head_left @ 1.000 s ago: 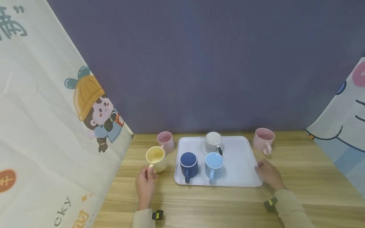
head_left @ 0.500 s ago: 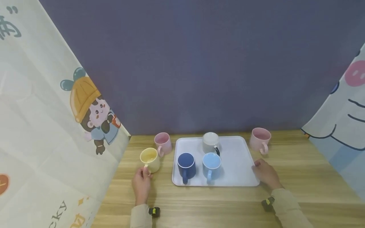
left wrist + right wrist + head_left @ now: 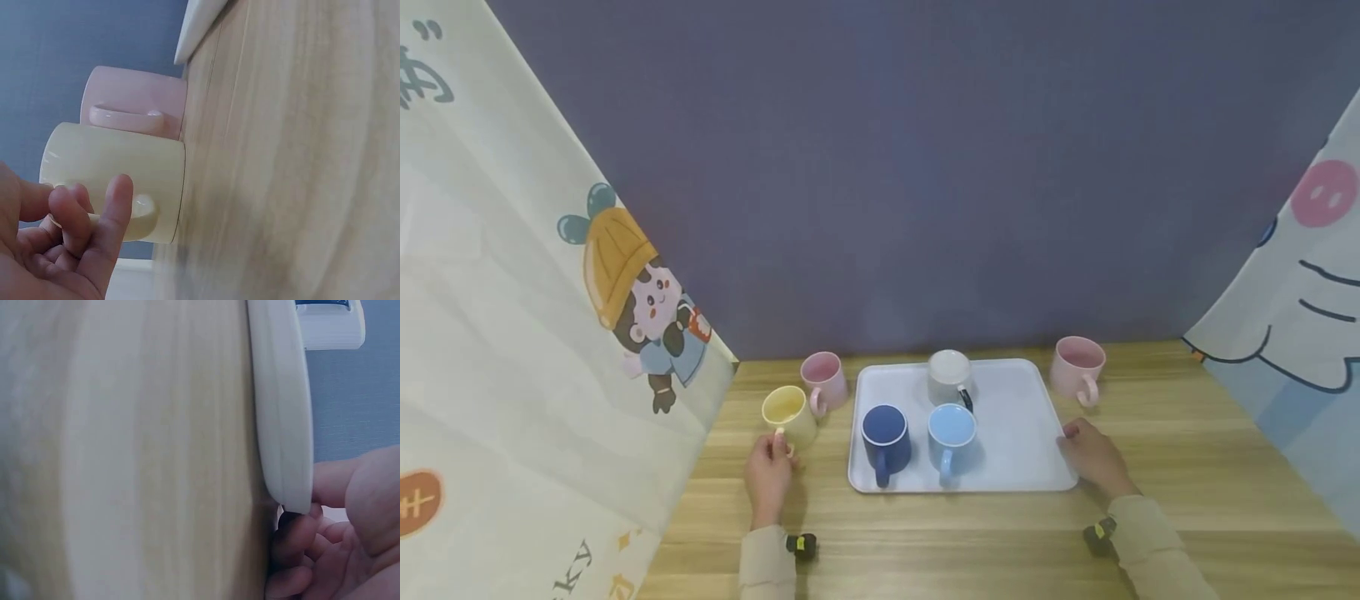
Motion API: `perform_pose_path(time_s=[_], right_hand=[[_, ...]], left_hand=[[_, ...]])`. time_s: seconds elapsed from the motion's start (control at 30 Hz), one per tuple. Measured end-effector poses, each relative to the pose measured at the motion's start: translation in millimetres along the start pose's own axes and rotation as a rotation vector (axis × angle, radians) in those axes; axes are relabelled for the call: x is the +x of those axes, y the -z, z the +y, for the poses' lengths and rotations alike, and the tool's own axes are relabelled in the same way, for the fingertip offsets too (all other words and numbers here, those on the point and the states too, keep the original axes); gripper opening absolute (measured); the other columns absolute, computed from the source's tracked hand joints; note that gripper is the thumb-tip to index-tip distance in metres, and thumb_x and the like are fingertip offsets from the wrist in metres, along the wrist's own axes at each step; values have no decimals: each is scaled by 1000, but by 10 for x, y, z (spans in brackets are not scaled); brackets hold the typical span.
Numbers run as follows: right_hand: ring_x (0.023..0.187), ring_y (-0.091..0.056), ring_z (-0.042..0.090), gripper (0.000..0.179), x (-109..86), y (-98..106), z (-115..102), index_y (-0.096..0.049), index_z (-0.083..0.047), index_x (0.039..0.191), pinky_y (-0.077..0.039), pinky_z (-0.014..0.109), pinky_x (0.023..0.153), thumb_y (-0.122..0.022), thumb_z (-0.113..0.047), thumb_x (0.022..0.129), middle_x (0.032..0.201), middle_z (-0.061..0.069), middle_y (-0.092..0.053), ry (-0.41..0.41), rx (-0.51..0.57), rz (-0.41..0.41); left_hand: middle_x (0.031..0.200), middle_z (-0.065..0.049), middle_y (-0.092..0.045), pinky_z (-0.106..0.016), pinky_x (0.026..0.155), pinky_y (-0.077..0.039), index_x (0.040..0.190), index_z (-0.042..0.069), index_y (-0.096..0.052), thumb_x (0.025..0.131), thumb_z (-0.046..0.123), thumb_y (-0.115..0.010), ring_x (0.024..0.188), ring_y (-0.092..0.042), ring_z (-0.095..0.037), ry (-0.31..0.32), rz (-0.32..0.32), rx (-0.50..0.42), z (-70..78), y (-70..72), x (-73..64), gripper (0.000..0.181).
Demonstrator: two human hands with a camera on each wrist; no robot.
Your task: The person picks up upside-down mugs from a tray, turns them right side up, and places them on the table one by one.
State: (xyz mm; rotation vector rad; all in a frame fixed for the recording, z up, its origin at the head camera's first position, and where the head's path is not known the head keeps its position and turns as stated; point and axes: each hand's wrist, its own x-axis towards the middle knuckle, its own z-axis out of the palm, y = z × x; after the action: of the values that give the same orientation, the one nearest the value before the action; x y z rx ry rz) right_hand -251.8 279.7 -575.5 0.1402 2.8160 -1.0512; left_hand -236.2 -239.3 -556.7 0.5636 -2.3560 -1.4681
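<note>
My left hand point(image 3: 767, 475) pinches the handle of a pale yellow mug point(image 3: 792, 417), thumb and fingers closed on it. In the left wrist view, the yellow mug point(image 3: 119, 165) stands upright with its base at the wooden table. Just behind it is a pink mug point(image 3: 826, 382), overlapped by the yellow one in that view. My right hand point(image 3: 1093, 457) grips the right edge of a white tray point(image 3: 1015, 433). Seen from the right wrist, the thumb lies over the tray rim point(image 3: 290, 412) and curled fingers are under its corner.
On the tray stand a dark blue mug point(image 3: 886, 442), a light blue mug point(image 3: 952, 437) and a white mug point(image 3: 949, 377) with a black handle. Another pink mug point(image 3: 1077, 371) is right of the tray. A grey-blue partition point(image 3: 910, 183) closes off the table's back.
My left hand has moved the yellow mug left, away from the tray, and the left pink mug's handle now shows. The right hand keeps its hold on the tray; the head view has shifted slightly.
</note>
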Motion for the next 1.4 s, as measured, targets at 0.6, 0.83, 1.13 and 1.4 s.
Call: perform_pose_path(time_s=[0.6, 0.83, 1.13, 1.4], right_hand=[[103, -63, 47, 43, 21, -39, 4, -52, 10, 127, -51, 58, 84, -45, -25, 103, 125, 36, -60, 9, -9, 8], [104, -63, 48, 44, 36, -40, 14, -51, 11, 128, -51, 59, 86, -45, -25, 104, 125, 37, -60, 10, -3, 3], [103, -64, 46, 44, 18, -3, 6, -51, 11, 128, -51, 58, 85, -46, -24, 104, 124, 37, -60, 2, 0, -8], [103, -63, 47, 44, 13, 15, 2, -51, 11, 128, -51, 58, 85, -46, -25, 104, 124, 36, -60, 2, -2, -12]], left_hand=[[93, -14, -67, -22, 54, -50, 108, -3, -65, 108, 25, -52, 70, -72, -28, 42, 7, -56, 62, 16, 72, 31], [102, -20, -65, -27, 56, -55, 118, -6, -60, 107, 24, -53, 68, -70, -25, 55, 3, -74, 96, 13, 58, 33], [118, -25, -60, -30, 68, -49, 122, -5, -56, 100, 15, -61, 88, -61, -30, -50, 103, 46, 142, -13, -78, 30], [100, -16, -69, -26, 62, -46, 106, 1, -68, 96, 12, -66, 73, -58, -18, -139, 14, 83, 346, -88, -276, 15]])
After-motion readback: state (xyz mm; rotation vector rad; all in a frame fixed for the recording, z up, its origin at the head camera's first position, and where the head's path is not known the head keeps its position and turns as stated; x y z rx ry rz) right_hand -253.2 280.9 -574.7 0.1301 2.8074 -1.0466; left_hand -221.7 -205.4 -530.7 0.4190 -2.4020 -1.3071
